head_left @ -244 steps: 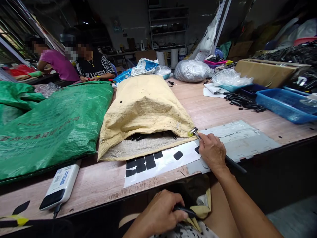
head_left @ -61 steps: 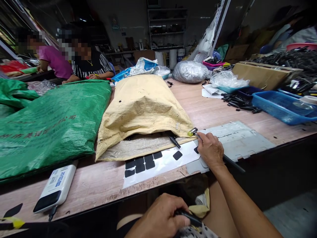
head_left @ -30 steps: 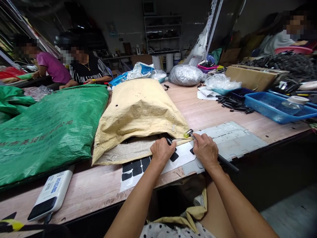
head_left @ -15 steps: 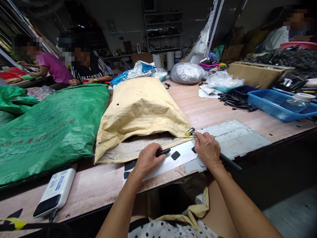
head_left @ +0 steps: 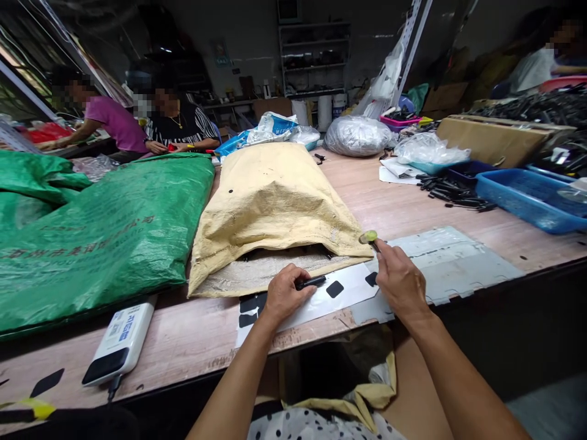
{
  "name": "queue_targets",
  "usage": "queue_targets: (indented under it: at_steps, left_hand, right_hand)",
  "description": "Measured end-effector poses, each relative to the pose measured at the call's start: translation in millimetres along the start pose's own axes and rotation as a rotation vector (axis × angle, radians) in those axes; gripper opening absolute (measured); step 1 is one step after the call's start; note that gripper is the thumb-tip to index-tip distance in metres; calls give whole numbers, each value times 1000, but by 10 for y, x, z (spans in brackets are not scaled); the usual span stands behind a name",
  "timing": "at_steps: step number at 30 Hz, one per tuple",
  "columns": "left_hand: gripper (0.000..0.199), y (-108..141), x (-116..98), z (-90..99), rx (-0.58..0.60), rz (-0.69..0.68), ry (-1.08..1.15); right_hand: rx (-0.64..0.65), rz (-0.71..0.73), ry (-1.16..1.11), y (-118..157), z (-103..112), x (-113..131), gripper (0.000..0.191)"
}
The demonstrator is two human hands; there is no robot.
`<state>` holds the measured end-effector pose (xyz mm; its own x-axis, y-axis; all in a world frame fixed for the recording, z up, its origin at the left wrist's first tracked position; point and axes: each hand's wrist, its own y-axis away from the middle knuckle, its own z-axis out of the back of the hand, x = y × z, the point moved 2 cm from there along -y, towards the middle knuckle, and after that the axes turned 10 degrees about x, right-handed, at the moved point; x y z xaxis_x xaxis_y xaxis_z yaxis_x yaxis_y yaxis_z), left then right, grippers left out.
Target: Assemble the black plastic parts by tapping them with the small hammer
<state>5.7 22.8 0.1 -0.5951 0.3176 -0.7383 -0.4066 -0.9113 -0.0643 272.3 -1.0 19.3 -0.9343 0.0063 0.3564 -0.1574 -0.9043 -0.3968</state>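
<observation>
My left hand (head_left: 287, 295) is closed around a small black cylindrical part (head_left: 312, 282), which lies over a white sheet (head_left: 312, 308) near the table's front edge. In my right hand (head_left: 400, 278) is a small hammer (head_left: 369, 237) with a yellowish head, raised just above the sheet's right end. A black rounded square (head_left: 334, 289) sits on the sheet between my hands, and another (head_left: 372, 278) lies beside my right hand. Behind the sheet, the open mouth of a yellow woven sack (head_left: 279, 201) faces me.
A green sack (head_left: 114, 226) and a white power bank (head_left: 123, 342) lie at left. Right are a grey board (head_left: 444, 260), black parts (head_left: 454, 192) and a blue tray (head_left: 527, 195). Two people sit at the back left, another at the far right.
The hammer in my right hand has tilted, and its head now points differently. The whole view has shifted slightly; my left hand still holds the black part.
</observation>
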Motion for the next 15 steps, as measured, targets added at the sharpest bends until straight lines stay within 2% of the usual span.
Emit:
queue_targets:
  at_steps: [2, 6, 10, 15]
  left_hand:
    - [12, -6, -1, -4, -2, 11, 19]
    - [13, -16, 10, -17, -11, 34, 55]
    - [16, -31, 26, -31, -16, 74, 80]
    - [16, -40, 17, -29, -23, 60, 74]
  right_hand:
    - [0, 71, -191, 66, 70, 147, 40]
    - [194, 260, -473, 244, 39, 450, 38]
    - [327, 309, -420, 372, -67, 628, 41]
    - [319, 359, -322, 403, -66, 747, 47]
